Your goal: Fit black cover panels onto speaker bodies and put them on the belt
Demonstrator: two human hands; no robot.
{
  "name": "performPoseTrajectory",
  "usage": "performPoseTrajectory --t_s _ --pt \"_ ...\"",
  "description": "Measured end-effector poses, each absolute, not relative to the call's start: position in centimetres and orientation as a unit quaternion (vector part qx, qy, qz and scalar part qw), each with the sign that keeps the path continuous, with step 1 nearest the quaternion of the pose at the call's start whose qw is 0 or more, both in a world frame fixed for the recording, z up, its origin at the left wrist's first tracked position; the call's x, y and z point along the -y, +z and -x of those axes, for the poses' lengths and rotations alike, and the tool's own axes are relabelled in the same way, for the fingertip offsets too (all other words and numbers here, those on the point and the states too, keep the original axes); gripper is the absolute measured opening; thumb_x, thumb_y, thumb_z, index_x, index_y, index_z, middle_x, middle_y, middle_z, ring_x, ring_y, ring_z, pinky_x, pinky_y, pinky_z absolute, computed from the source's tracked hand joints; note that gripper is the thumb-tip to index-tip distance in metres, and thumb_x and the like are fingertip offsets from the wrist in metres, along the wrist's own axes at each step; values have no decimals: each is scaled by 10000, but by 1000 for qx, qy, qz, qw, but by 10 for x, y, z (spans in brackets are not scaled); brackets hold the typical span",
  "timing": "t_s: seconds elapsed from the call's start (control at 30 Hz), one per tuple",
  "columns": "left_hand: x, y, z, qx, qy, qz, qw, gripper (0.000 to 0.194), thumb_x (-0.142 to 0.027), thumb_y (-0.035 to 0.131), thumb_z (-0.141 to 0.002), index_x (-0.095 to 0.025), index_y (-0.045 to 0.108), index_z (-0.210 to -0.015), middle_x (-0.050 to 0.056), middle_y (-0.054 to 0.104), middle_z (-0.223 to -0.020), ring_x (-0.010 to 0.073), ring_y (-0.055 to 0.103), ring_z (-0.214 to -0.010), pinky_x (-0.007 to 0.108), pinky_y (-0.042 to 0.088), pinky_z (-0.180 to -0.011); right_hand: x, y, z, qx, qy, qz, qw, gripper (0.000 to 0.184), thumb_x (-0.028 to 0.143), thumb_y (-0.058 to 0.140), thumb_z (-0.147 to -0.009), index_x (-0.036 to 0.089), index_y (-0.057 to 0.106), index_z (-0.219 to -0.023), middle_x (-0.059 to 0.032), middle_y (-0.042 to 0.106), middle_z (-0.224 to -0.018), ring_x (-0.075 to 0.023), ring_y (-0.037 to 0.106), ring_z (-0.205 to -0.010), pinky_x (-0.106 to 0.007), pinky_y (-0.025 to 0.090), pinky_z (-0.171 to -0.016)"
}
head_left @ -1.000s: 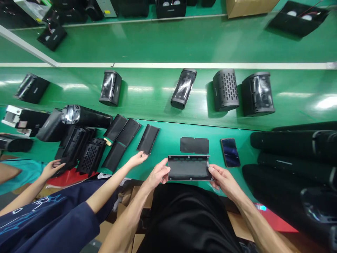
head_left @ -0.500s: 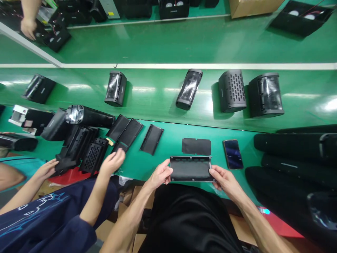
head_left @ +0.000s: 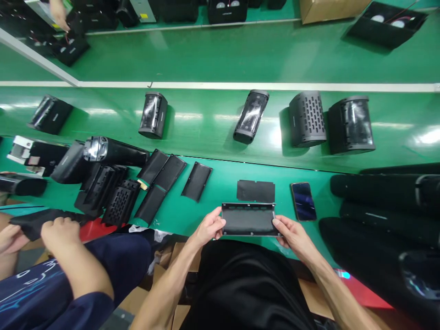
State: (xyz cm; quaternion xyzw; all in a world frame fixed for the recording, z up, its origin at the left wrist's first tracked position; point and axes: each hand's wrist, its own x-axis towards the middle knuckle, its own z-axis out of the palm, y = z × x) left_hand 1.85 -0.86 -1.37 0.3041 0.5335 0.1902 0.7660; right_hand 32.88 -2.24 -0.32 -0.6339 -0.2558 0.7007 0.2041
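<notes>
A black rectangular panel (head_left: 249, 220), with a raised rim and small holes along its edges, is held level between my two hands over the near edge of the green table. My left hand (head_left: 210, 225) pinches its left end, thumb on top. At the right end my right hand (head_left: 290, 230) grips it the same way. Just beyond the panel lies a flat black sheet (head_left: 256, 190) with notched edges. A phone (head_left: 304, 201) rests on the table past my right hand. Another black panel (head_left: 197, 181) lies to the left.
Several black speaker housings, among them a perforated one (head_left: 307, 119), stand on the green conveyor (head_left: 199, 123). Large dark cylinders (head_left: 381, 213) crowd the right side. At left, a co-worker's hands (head_left: 62, 236) hold a black part beside piled housings (head_left: 122, 201). Another person's hand (head_left: 59, 16) is at the upper left.
My hands and the panel have hardly moved. The co-worker's hand has left the black panels and drawn back left to the held part. Housings on the conveyor have shifted slightly right.
</notes>
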Motion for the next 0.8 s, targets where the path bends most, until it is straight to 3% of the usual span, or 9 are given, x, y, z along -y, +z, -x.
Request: performPoseTrajectory --t_s 0.1,0.4,0.6,0.8 --pt "8 -14 -19 -534 193 -312 762 763 -611 688 -834 -78 507 -1348 -125 470 -580 69 453 -401 224 314 -438 22 -2 -328 259 699 634 204 542 743 697 -800 215 593 -858 85 466 -415 -67 341 -355 -188 225 -392" --pt "8 -16 -19 -537 189 -306 763 862 -592 674 -845 -52 425 -1470 -124 484 -584 69 455 -407 215 313 -427 24 -6 -330 258 705 618 232 517 718 678 -857 220 553 -803 63 511 -454 -74 360 -365 -206 231 -409" --pt "10 -22 -20 -544 210 -279 763 933 -600 726 -817 -68 394 -1508 -127 476 -563 77 464 -392 209 304 -414 22 -8 -329 240 706 615 256 521 723 707 -826 216 592 -859 79 467 -479 -79 345 -366 -217 217 -401" --pt "6 -21 -17 -494 229 -306 781 739 -587 704 -864 -105 532 -1398 -92 522 -581 84 507 -404 206 339 -420 10 8 -331 190 712 617 277 596 742 767 -753 188 667 -948 83 408 -545 -79 348 -418 -215 234 -413"
